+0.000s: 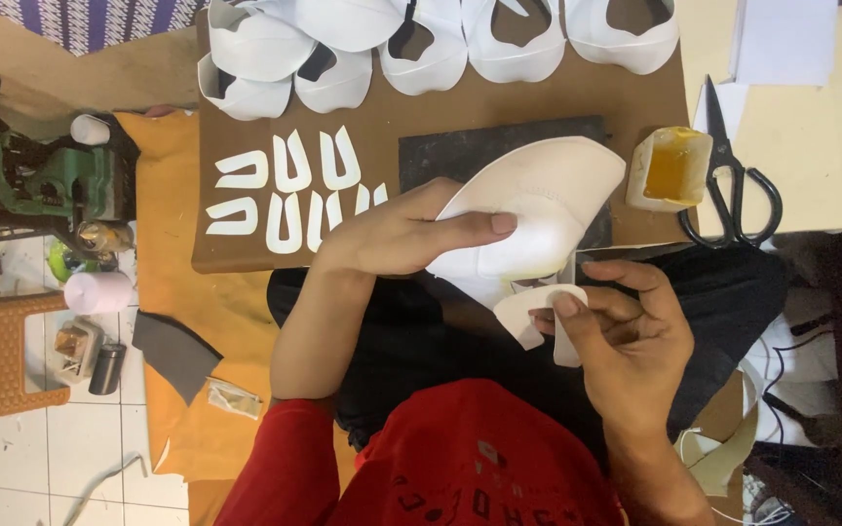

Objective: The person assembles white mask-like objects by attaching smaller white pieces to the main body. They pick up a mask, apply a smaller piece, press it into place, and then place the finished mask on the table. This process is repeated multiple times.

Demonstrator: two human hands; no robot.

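Tub holds yellow glue; hands grip white upper.

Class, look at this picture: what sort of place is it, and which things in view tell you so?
Probably a small shoemaking workshop. White shoe uppers are stacked along the brown board, small white cut pieces lie in rows, and a pot of yellow glue stands beside black scissors.

Large curved white shoe upper; small white U-shaped piece just below
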